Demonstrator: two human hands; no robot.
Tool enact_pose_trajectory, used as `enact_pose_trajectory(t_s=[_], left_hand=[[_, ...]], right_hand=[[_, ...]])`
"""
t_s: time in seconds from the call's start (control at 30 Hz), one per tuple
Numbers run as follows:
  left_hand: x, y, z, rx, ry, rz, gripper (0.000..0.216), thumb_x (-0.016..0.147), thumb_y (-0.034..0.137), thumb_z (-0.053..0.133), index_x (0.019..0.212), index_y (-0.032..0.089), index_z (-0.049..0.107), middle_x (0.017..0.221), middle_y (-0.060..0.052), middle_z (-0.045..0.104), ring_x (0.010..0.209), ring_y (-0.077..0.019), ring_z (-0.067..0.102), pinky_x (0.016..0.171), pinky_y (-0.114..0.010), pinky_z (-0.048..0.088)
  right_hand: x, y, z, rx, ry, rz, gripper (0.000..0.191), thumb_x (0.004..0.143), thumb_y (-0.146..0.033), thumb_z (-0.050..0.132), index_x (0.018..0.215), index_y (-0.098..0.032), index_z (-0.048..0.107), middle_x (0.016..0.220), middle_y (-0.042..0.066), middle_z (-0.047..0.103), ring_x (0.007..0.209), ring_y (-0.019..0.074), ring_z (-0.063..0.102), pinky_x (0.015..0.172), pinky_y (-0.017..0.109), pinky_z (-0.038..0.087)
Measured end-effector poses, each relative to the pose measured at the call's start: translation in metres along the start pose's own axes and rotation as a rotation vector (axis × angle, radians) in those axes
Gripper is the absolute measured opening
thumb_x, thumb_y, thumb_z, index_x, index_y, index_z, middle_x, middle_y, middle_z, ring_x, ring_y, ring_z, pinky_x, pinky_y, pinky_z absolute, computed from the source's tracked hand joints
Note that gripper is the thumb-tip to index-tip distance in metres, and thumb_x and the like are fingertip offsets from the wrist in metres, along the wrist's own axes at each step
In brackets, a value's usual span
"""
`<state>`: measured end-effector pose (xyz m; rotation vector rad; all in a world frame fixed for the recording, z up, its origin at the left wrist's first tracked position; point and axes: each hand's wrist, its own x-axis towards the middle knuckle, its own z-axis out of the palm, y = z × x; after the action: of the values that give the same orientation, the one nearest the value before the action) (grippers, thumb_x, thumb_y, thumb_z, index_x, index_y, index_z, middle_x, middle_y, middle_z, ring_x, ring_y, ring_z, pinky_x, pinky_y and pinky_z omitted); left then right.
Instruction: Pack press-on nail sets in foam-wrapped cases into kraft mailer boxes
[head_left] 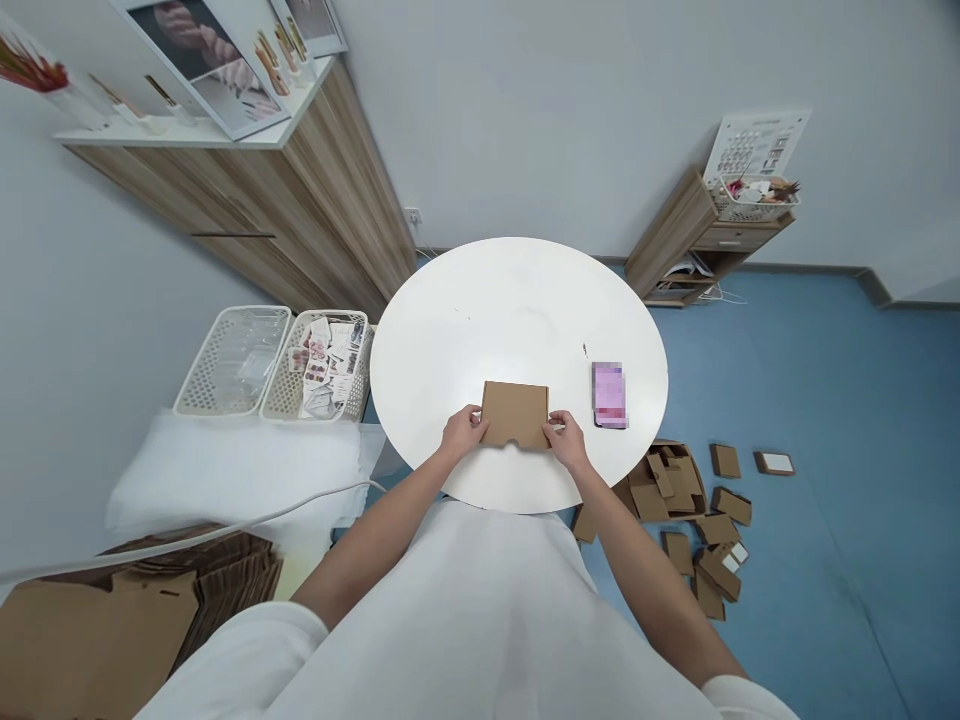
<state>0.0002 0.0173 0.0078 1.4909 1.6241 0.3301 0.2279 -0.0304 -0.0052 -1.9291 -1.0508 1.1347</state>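
Note:
A small flat brown cardboard box (514,412) lies near the front edge of a round white table (517,310). My left hand (463,432) grips the box's left side with fingers curled over the edge. My right hand (566,438) pinches its right side in the same way. The box rests on the tabletop between both hands.
A phone (609,394) lies on the table to the right of the box. Several small brown boxes (694,510) are scattered on the blue floor at right. Two white baskets (274,362) stand at left, one holding cards. Flat cardboard sheets (112,610) are stacked at lower left.

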Motion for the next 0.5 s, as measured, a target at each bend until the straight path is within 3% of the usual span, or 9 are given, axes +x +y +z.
enact_pose_trajectory(t_s=[0.17,0.33,0.5], left_hand=[[-0.007,0.001,0.006,0.146,0.067,0.027,0.036,0.075,0.033,0.051,0.11,0.028,0.051,0.079,-0.001,0.063,0.084,-0.0216,0.058,0.085,-0.038,0.035],[-0.011,0.005,0.01,0.186,0.074,-0.023,0.04,0.077,0.035,0.049,0.116,0.027,0.046,0.081,-0.002,0.063,0.086,-0.0232,0.058,0.087,-0.042,0.03],[-0.01,0.008,0.015,0.231,0.142,-0.014,0.037,0.075,0.032,0.05,0.112,0.027,0.05,0.1,-0.007,0.06,0.099,-0.0261,0.053,0.094,-0.047,0.022]], right_hand=[[-0.003,0.007,0.002,-0.125,0.021,-0.119,0.029,0.07,-0.035,0.049,0.097,-0.023,0.051,0.097,0.003,0.056,0.056,0.0115,0.045,0.064,0.029,0.04],[-0.006,0.008,0.004,-0.157,0.018,-0.13,0.028,0.072,-0.034,0.047,0.098,-0.024,0.05,0.1,0.003,0.056,0.06,0.0133,0.048,0.064,0.03,0.039],[-0.005,0.008,0.006,-0.265,-0.018,-0.177,0.026,0.078,-0.032,0.04,0.101,-0.026,0.051,0.106,0.004,0.054,0.07,0.0157,0.052,0.066,0.031,0.039]])
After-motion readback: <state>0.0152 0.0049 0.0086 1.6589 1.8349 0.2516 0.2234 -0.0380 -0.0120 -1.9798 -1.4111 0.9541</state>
